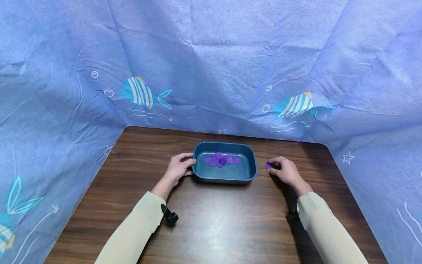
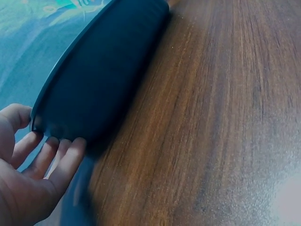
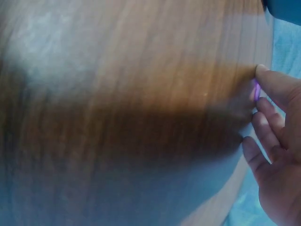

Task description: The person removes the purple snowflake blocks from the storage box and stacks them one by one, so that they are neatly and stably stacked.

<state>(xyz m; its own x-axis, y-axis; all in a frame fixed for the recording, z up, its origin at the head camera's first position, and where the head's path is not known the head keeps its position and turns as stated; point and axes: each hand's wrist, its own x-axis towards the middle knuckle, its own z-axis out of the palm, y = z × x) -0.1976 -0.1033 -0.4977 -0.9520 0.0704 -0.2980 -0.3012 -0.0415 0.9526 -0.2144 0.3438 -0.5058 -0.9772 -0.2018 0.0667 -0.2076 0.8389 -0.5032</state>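
Note:
A dark teal rectangular plastic tub sits on the table with several purple flower-shaped pieces lying on its bottom, mostly toward the middle. My left hand grips the tub's left end, thumb over the rim and fingertips against the outer wall, as the left wrist view also shows. To the right of the tub, my right hand pinches one purple piece between thumb and fingers, close to the tabletop. In the right wrist view only a thin purple edge shows between the fingers.
Dark wood-grain table lies under everything, its rounded far corners behind the tub. Blue fabric printed with fish hangs behind and along the sides. A black wrist device is strapped at the left cuff.

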